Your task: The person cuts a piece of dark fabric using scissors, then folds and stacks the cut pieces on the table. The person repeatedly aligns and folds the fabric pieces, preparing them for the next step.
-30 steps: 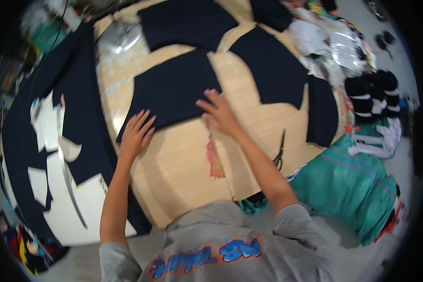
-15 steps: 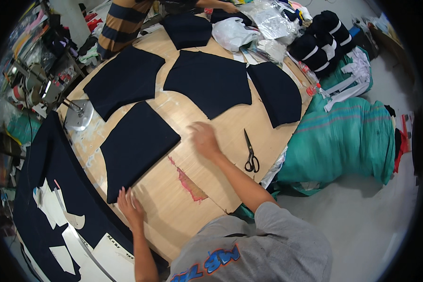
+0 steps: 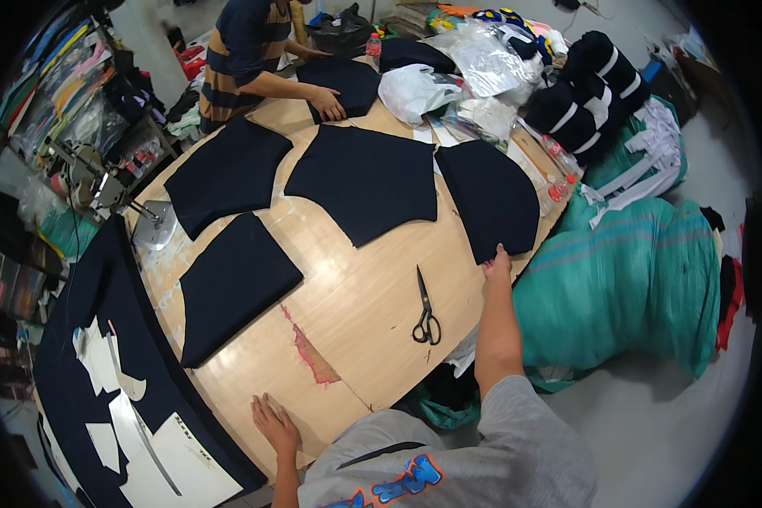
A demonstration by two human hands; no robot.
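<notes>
My right hand [image 3: 496, 262] reaches across the wooden table [image 3: 372, 279] and pinches the near corner of a dark navy fabric piece [image 3: 489, 196] at the table's right edge. My left hand [image 3: 273, 423] lies flat and spread on the table's near edge, holding nothing. Black scissors [image 3: 426, 309] lie on the wood between my two hands, closer to the right one. Three other navy cut pieces lie flat: one in the middle [image 3: 364, 179], one at the far left [image 3: 227, 173], one near left [image 3: 233, 284].
Another person [image 3: 254, 51] at the far side presses a navy piece [image 3: 345, 83]. A large teal sack [image 3: 626, 279] stands right of the table. Dark cloth with white paper patterns [image 3: 118, 398] lies at left. Plastic bags [image 3: 457, 80] and black fabric rolls [image 3: 584, 85] crowd the far right.
My view has swung right and up. My right hand moved from the table's middle out to the right-hand navy piece and took its corner. My left hand stays flat near the front edge.
</notes>
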